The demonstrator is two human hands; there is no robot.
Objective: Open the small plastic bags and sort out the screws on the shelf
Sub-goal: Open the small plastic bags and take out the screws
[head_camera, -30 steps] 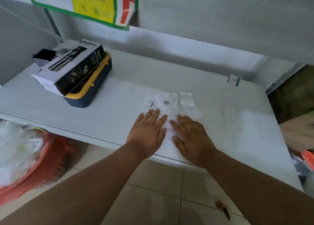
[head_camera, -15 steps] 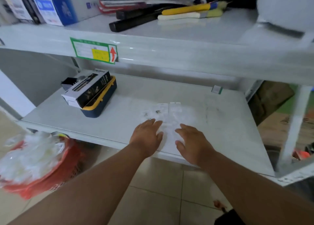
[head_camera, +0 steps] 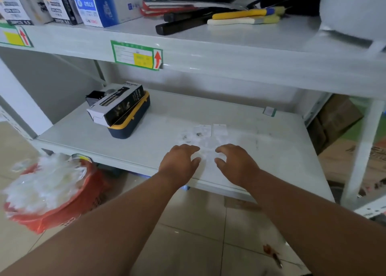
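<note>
A pale grey shelf (head_camera: 146, 146) carries small clear plastic bags (head_camera: 205, 139) with screws (head_camera: 198, 133) near its front edge. The left hand (head_camera: 179, 161) and right hand (head_camera: 236, 161) hover there, fingers curled loosely, each grip empty, the bags between and just beyond them.

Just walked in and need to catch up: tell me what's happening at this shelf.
A person is working bare-handed at the lower shelf. The left hand and right hand hover, fingers curled, over small clear plastic bags lying flat there. A few screws lie among the bags, just beyond the fingertips. Neither hand grips anything. A boxed item on a blue and yellow case sits to the left.
</note>
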